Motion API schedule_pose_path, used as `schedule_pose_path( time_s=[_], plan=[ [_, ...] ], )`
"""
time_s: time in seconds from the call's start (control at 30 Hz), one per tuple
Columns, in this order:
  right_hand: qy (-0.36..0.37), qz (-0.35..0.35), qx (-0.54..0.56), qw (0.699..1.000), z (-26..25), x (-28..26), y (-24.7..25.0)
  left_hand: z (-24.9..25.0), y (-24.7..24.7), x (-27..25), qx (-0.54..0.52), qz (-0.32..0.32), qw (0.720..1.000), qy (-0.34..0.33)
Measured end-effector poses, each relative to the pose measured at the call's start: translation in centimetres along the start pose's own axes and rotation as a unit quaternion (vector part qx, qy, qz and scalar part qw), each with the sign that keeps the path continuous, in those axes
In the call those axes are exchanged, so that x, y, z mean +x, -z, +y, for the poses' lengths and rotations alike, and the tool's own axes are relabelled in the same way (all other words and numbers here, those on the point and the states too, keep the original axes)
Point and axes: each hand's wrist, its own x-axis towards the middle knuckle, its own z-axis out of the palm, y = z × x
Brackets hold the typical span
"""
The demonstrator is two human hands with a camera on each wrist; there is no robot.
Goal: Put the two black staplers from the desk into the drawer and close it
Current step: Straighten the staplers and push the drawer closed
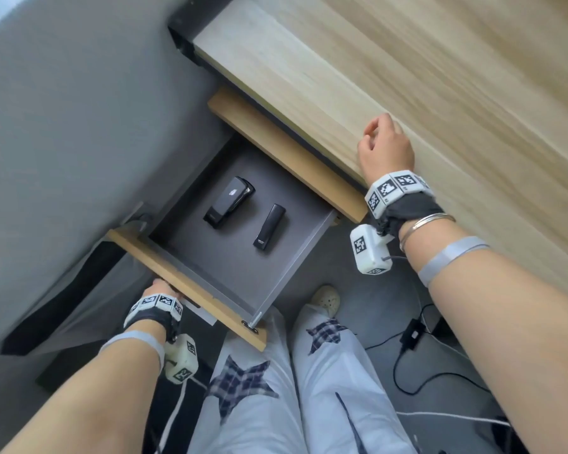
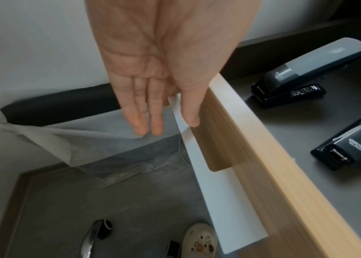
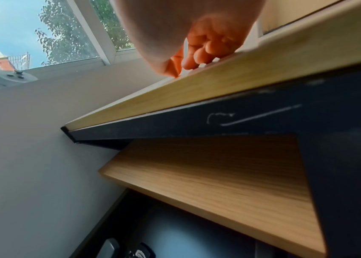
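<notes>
The drawer (image 1: pixel 191 290) stands pulled out under the desk (image 1: pixel 407 77). Two black staplers lie side by side on its grey floor: a larger one (image 1: pixel 229 202) (image 2: pixel 307 69) and a slimmer one (image 1: pixel 269 229) (image 2: pixel 351 144). My left hand (image 1: pixel 159 288) (image 2: pixel 170 125) is at the outer face of the drawer's wooden front (image 2: pixel 263 157), fingers straight and pointing down, thumb against the front by a white strip (image 2: pixel 214 183). My right hand (image 1: pixel 379 136) (image 3: pixel 188 64) rests on the desk's front edge with loosely curled fingers and holds nothing.
A second wooden panel (image 1: pixel 286 152) sits just above the drawer opening. A grey wall (image 1: pixel 63 126) is at the left, with a thin white sheet (image 2: pixel 64 139) below it. My legs, a shoe (image 1: pixel 325 298) and black cables (image 1: pixel 413 335) are on the floor.
</notes>
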Motion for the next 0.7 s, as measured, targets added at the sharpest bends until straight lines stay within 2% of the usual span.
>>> schedule_pose_path(
  time_s=[0.23, 0.7],
  plan=[
    [0.041, 0.013, -0.032, 0.999, 0.4, 0.3, -0.7, 0.7, 0.2, -0.4, -0.024, 0.03, 0.999, -0.003],
    [0.067, -0.003, -0.025, 0.997, 1.5, 0.4, 0.2, 7.2, 2.2, -0.8, -0.043, 0.059, 0.994, -0.086]
  ],
)
